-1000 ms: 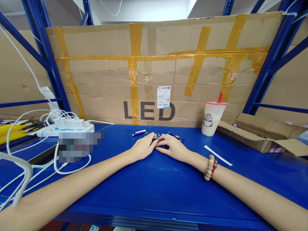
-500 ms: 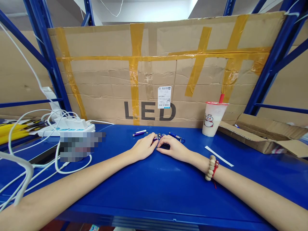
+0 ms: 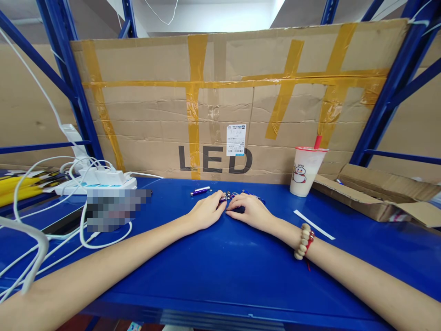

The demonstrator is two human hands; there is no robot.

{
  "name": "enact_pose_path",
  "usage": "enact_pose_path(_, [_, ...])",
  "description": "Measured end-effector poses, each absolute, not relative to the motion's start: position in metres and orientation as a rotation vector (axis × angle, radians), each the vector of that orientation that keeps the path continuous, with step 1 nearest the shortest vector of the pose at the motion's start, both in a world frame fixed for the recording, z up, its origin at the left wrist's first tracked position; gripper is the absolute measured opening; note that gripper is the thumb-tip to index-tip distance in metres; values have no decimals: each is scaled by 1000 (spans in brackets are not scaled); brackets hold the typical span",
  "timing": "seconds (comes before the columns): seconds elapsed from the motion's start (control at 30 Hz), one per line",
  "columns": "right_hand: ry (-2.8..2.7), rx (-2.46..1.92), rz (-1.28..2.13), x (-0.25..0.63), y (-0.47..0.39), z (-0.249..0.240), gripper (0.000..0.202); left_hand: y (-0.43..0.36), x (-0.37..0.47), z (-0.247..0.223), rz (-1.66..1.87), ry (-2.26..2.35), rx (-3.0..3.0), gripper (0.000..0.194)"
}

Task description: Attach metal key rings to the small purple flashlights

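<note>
My left hand (image 3: 206, 212) rests on the blue tabletop (image 3: 220, 266), its fingers closed around a small blue tube (image 3: 223, 200) that shows only at the fingertips. Facing it, my right hand (image 3: 250, 209) is curled, fingertips close to the tube and thumb lower down; whatever lies between its fingers is too small to make out. Small shiny metal pieces (image 3: 228, 195) sit just beyond the fingertips. To the left lie slim blue and silver pen-shaped pieces (image 3: 200, 191). Behind my right hand, another blue pen-shaped piece (image 3: 245, 191) with a cord is mostly covered.
A drink cup (image 3: 305, 172) with a red straw stands at the right, near an open cardboard box (image 3: 368, 202). A white strip (image 3: 313, 224) lies beside my right forearm. White cables and a power strip (image 3: 99, 184) crowd the left. Behind stands a large carton (image 3: 148, 115).
My right hand has turned slightly and its fingers have shifted, covering more of the blue piece behind it. My left hand stays nearly still.
</note>
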State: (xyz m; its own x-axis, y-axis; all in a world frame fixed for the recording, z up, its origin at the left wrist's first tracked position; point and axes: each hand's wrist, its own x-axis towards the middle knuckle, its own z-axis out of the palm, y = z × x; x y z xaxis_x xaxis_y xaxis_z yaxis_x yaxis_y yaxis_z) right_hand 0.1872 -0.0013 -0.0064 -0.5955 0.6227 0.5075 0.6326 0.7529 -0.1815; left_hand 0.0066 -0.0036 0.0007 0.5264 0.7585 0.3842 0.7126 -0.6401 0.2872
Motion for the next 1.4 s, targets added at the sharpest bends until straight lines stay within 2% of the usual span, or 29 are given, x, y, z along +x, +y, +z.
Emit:
enact_pose_path(0.23, [-2328, -1006, 80, 187, -1, -7, 12, -3, 7, 1, 732, 1293, 2661, 17])
enact_pose_path(0.6, [-2260, -1028, -26, 188, -3, -4, 16, -2, 7, 0, 709, 1295, 2678, 21])
enact_pose_path(0.9, [-2150, -704, -31, 185, -11, 0, 19, -3, 6, 1, 657, 1123, 2683, 24])
enact_pose_path(1.4, [-2065, -774, -13, 184, -11, 0, 23, -8, 6, 5, 627, 1156, 2667, 22])
